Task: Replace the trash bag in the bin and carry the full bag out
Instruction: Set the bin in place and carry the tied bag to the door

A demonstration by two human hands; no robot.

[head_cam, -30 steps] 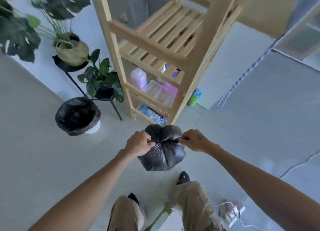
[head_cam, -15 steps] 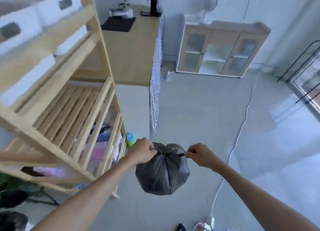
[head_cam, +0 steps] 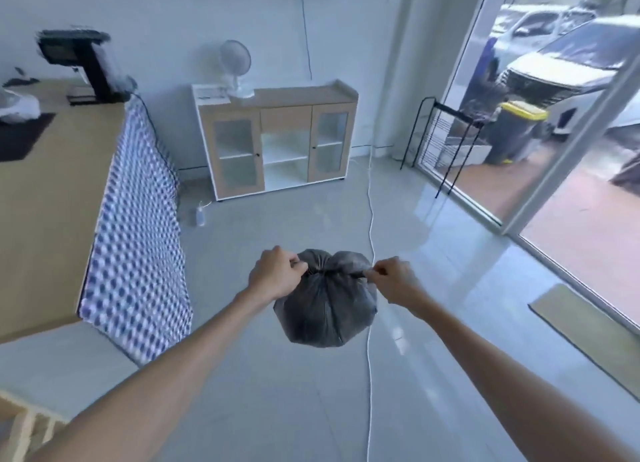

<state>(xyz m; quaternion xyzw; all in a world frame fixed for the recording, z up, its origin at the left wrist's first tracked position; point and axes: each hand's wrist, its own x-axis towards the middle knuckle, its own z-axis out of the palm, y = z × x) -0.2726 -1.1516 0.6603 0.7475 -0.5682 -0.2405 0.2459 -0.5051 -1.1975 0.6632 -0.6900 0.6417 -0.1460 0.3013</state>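
A full black trash bag (head_cam: 325,309) hangs in the air in front of me, its neck gathered at the top. My left hand (head_cam: 275,276) grips the gathered neck from the left. My right hand (head_cam: 391,279) pinches the same neck from the right. Both arms are stretched forward over the grey floor. The indoor bin is out of view.
A wooden table (head_cam: 45,198) with a blue checked cloth (head_cam: 138,246) stands on my left. A cabinet (head_cam: 277,139) with a fan (head_cam: 235,68) is ahead. A white cable (head_cam: 370,219) crosses the floor. Glass doors (head_cam: 554,149) and a doormat (head_cam: 588,333) are on the right; a yellow-lidded wheelie bin (head_cam: 516,129) stands outside.
My view has swung right, away from the wooden shelf, plants and lined bin, toward the cabinet and glass doors. Both hands keep the same grip on the bag's neck.
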